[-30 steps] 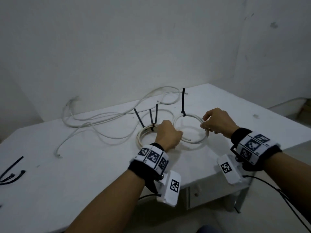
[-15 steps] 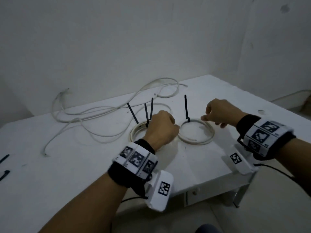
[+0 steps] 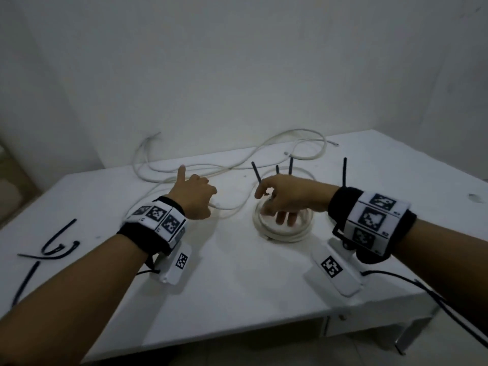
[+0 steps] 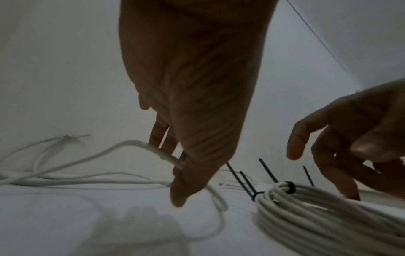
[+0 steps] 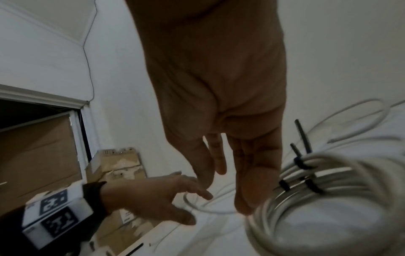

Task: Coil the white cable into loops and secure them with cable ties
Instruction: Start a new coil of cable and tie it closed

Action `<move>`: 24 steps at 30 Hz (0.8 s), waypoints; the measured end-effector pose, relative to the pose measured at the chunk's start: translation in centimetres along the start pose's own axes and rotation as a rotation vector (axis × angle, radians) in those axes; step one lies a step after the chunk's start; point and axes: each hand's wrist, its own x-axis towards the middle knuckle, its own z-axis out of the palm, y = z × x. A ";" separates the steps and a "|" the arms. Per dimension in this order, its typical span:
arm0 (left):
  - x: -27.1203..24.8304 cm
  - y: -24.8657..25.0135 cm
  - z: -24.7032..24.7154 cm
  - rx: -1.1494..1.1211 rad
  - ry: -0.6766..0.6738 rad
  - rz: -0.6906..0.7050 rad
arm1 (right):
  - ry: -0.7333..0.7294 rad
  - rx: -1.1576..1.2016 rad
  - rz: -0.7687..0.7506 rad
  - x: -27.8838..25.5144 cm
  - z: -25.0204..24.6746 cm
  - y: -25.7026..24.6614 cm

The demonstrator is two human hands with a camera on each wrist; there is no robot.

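Two hands (image 3: 286,192) over white cable (image 3: 282,231)

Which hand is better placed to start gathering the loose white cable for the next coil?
Left. The left hand already touches the loose white cable, while the right hand hovers open over the tied coil.

Dim, grey, grainy light; soft shadows under wrists; wrist views blurred, edges bent, palms dark.
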 end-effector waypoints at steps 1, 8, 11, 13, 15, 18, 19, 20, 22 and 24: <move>0.1 -0.5 0.2 -0.014 0.010 0.002 | -0.045 0.007 -0.004 0.6 0.7 -0.6; -0.3 -3.3 -1.8 -0.465 0.515 0.087 | 0.068 -0.026 -0.054 4.5 3.4 -4.1; -1.3 -4.0 -4.1 -0.694 0.665 0.108 | 0.306 0.007 -0.077 5.4 2.4 -5.2; -2.3 -4.3 -5.6 -0.763 0.762 0.089 | 0.443 0.048 -0.065 5.5 1.1 -5.8; -3.3 -4.5 -7.2 -0.821 0.858 0.058 | 0.496 0.074 -0.040 5.4 -0.1 -6.1; -5.0 -4.8 -9.5 -0.951 0.942 0.035 | 0.519 0.100 -0.062 4.8 -1.9 -6.5; -5.6 -4.9 -10.2 -1.004 0.965 0.032 | 0.529 0.135 -0.078 4.5 -2.4 -6.7; -6.2 -5.0 -10.8 -1.052 0.988 0.027 | 0.545 0.181 -0.099 4.1 -2.9 -6.8; -7.1 -5.1 -12.0 -1.169 1.042 0.007 | 0.579 0.255 -0.144 3.3 -3.8 -7.1; -8.0 -5.4 -12.9 -1.369 1.102 -0.029 | 0.604 0.242 -0.178 2.4 -4.6 -7.3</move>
